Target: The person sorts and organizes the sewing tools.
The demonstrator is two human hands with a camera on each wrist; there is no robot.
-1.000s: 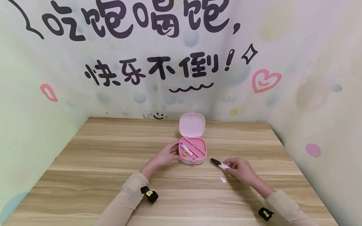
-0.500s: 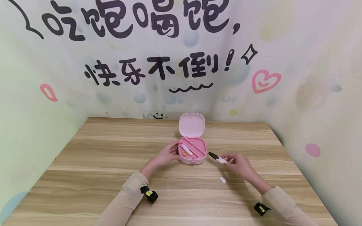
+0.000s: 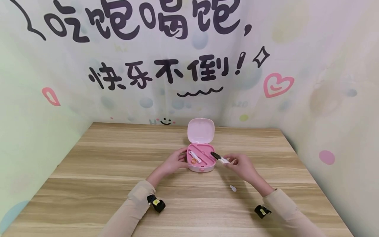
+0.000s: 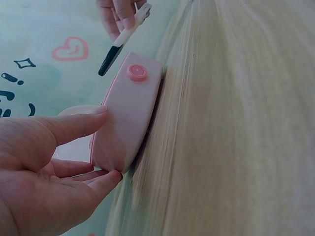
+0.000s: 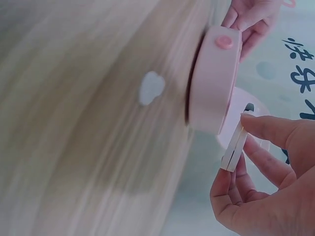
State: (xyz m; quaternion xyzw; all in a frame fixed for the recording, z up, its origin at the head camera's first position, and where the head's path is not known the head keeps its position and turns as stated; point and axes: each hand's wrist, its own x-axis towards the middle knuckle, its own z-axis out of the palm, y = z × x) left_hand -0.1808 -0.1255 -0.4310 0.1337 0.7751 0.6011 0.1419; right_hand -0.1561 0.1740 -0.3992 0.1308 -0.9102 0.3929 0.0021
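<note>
A small pink box stands on the table with its pale lid up. My left hand holds its left front corner, thumb on the front and fingertips on the side, as the left wrist view shows. My right hand pinches a slim white tool with a black end between thumb and fingers; its exact kind is unclear. The black end is over the right part of the box's tray. In the tray's left compartment lie a slim white item, perhaps nail clippers, and a small orange round piece.
A small flat white piece lies on the wooden table, in front of the box and to its right. A printed curtain hangs behind the table's back edge.
My right hand has moved left and away from me, bringing the tool from beside the box to over its tray. The left hand and box stay put.
</note>
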